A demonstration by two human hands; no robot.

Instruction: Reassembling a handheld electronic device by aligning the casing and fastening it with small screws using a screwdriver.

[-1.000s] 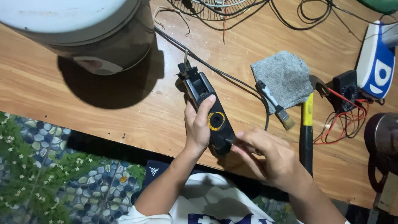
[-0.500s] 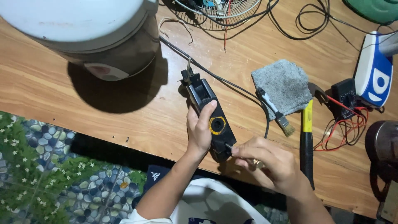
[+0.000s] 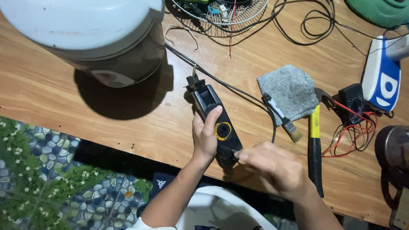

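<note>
On the wooden bench (image 3: 85, 110), the black tool (image 3: 217, 123) lies slanted, its near end reaching the bench's edge. The left hand (image 3: 205, 136) is wrapped around its middle beside the yellow ring (image 3: 223, 130). The right hand (image 3: 277, 168) pinches at the tool's near end, fingertips together; what they grip, perhaps a small screw, is hidden. A brush (image 3: 283, 119) lies on the grey cloth (image 3: 294, 87), a hammer (image 3: 314, 145) beside it. The white pot (image 3: 98, 38) is cut off at the top.

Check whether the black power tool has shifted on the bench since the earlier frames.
No. The black power tool keeps its place beside the grey cloth and black cable; only the camera view drifted slightly.
</note>
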